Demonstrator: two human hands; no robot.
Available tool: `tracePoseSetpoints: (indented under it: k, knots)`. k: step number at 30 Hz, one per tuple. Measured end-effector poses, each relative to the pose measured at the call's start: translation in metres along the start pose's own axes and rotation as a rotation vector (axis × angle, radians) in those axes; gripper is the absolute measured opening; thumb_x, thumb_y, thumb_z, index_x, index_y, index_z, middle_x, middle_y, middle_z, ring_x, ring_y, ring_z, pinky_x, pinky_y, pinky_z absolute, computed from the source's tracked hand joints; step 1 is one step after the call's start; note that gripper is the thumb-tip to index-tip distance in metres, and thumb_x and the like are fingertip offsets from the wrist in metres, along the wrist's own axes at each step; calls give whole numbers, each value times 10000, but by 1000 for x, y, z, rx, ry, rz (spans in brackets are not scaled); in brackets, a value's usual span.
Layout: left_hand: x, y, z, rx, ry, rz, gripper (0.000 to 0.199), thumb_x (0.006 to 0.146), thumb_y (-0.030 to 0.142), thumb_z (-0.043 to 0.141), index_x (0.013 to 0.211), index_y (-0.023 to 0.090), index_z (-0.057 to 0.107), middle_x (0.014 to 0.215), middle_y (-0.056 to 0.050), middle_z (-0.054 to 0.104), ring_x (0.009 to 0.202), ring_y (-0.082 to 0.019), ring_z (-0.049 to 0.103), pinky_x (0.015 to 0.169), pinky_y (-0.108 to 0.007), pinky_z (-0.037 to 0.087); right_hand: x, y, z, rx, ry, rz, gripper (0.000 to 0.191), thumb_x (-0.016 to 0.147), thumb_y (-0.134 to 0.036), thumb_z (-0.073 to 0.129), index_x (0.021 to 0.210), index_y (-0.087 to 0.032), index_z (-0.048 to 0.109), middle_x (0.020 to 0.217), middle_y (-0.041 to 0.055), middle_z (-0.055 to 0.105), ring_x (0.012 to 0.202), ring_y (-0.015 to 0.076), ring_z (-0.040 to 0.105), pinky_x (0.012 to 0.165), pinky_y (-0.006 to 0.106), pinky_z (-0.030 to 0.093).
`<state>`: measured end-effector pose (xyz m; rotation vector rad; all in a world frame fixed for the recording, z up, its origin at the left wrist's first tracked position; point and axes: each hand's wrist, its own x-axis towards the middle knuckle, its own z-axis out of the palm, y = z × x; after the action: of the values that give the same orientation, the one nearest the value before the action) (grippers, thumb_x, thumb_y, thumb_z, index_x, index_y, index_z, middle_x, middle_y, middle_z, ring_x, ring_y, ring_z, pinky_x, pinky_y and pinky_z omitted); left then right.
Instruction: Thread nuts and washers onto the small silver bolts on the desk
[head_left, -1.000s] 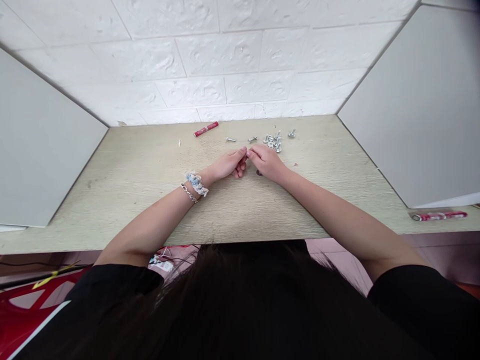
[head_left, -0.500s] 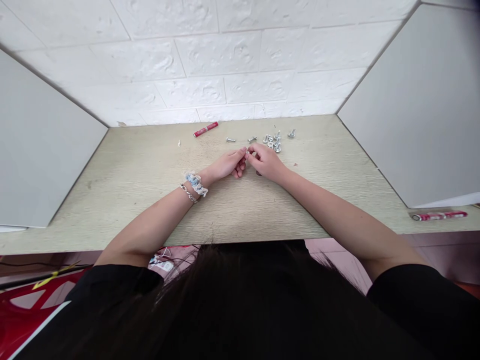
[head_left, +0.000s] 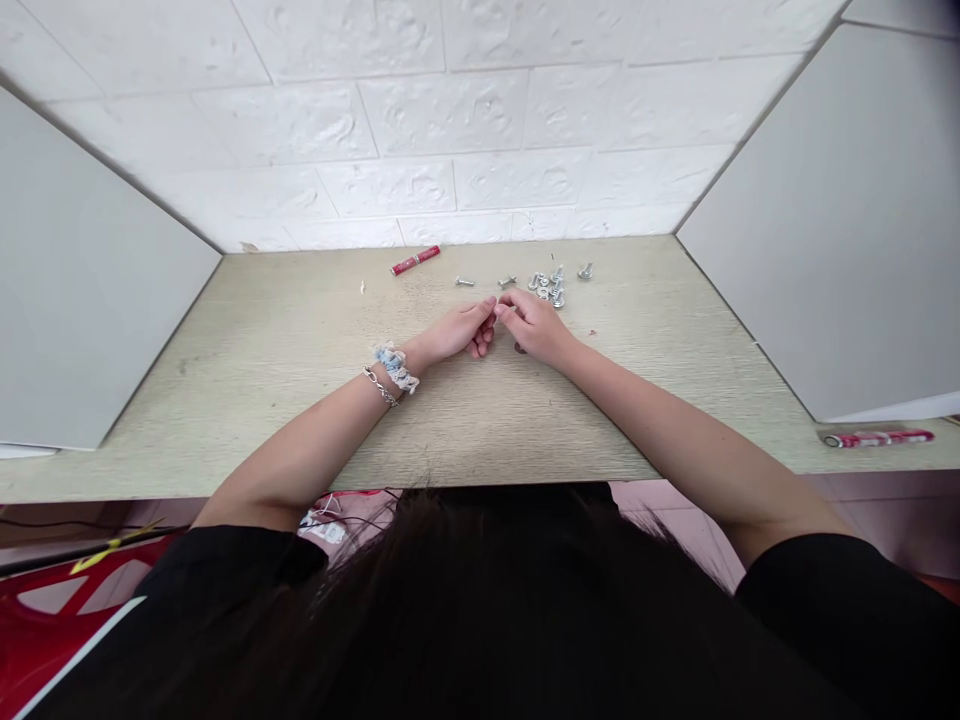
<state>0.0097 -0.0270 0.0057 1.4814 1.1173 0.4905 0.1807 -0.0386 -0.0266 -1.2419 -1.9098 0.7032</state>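
Observation:
My left hand (head_left: 466,328) and my right hand (head_left: 537,328) meet over the desk, both with fingers pinched together. Whatever sits between their fingertips is too small and too covered to name. Just beyond them lie a bolt (head_left: 465,282) on its side and a second bolt (head_left: 508,281), close to my right fingers. A cluster of several silver bolts and nuts (head_left: 557,293) is right behind my right hand. One more bolt (head_left: 585,271) stands apart to the right of that cluster.
A red tube-shaped pen (head_left: 415,261) lies near the white brick wall (head_left: 405,187). Another red tube (head_left: 879,438) rests at the desk's right front edge. Grey panels (head_left: 795,220) flank the desk (head_left: 247,370) on both sides. A pale scrap (head_left: 363,287) lies at left.
The view has shifted slightly. Both hands stay together in nearly the same place, with the fingertips a little closer over whatever is between them.

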Motion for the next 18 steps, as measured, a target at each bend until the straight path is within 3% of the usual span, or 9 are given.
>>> tracePoseSetpoints:
  k: [6,10,14,18]
  knots:
    - [1,0,0,-25,-11,-8,500,1118,470,347,741,167,472,624,30,533,465,-48,548,493,-162,434,5,3,1,-81,3,18,312,979,-421,411,725,-240,406,760,46,576,772,198,531,777,354,440]
    - [3,-1,-2,-38,-12,-19,495,1138,420,302,752,165,479,632,28,540,467,-53,556,494,-170,446,3,-1,-1,-64,-10,30,252,973,-383,443,770,-233,453,778,48,592,790,204,563,788,363,458]
    - [3,-2,-2,-80,6,-22,498,1147,395,276,763,158,488,642,28,546,465,-48,553,488,-169,435,0,0,0,23,3,30,110,928,-305,491,986,-218,525,942,42,650,650,152,549,733,366,506]
    - [0,1,0,-80,21,-12,496,1150,373,275,760,154,490,633,30,541,468,-45,553,486,-161,431,0,1,2,67,19,36,362,887,-289,533,1243,-224,520,1058,48,662,589,122,533,667,353,522]
